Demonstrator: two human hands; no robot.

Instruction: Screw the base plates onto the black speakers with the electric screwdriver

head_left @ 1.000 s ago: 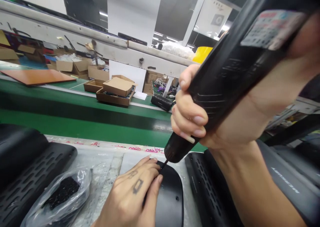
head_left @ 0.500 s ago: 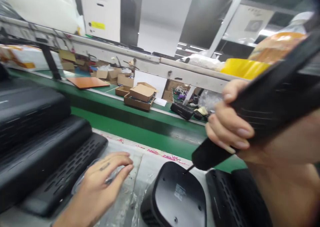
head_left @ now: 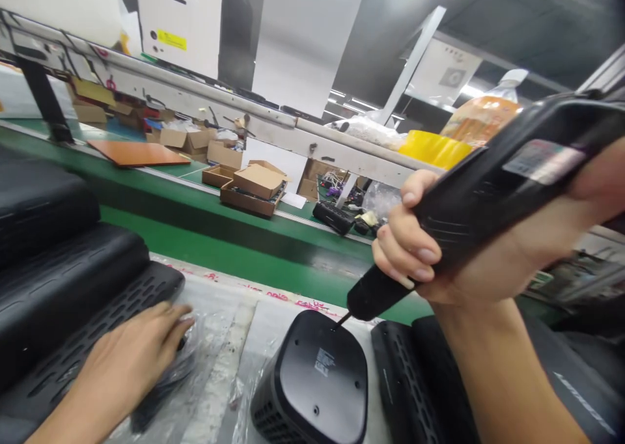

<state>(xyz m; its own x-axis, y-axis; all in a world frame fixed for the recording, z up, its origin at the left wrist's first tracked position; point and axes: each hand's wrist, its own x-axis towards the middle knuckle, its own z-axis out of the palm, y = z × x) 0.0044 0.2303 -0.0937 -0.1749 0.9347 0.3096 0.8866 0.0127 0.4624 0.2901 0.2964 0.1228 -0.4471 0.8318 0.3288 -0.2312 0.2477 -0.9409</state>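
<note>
The right hand (head_left: 420, 249) is clamped around a black electric screwdriver (head_left: 488, 196), its bit touching the far edge of a black housing (head_left: 312, 379) just below. The left hand (head_left: 127, 366), fingers loosely spread, rests on a clear plastic bag (head_left: 195, 340), beside stacked black vented covers (head_left: 73, 301); a green conveyor belt (head_left: 219, 249) runs beyond both hands.

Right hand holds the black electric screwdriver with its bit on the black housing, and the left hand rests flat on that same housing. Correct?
Not quite. In the head view the right hand does hold the screwdriver, bit on the housing, but the left hand is off it, on the clear plastic bag to the left.
</note>
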